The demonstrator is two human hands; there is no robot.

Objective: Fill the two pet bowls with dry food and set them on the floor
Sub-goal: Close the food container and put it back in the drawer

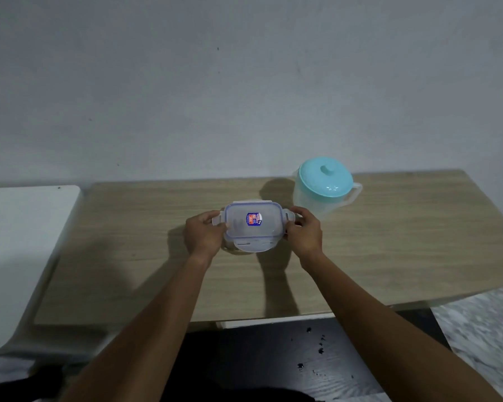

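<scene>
Left hand (204,236) and right hand (304,235) each pinch a side latch of the clear rectangular plastic lidded container (253,227), low over the middle of the light wood-grain tabletop (128,250); I can't tell if it touches. Translucent plastic pitcher with teal lid (325,181) stands behind, to the right. White surface (21,227) adjoins on the left. Bare grey wall (186,82) behind.

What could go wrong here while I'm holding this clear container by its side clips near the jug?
The left hand and right hand pinch the container at its side clips, which look flipped outward; the lid could pop loose and anything inside spill onto the table. The jug stands close behind the right hand, so a quick lift might knock it.
</scene>
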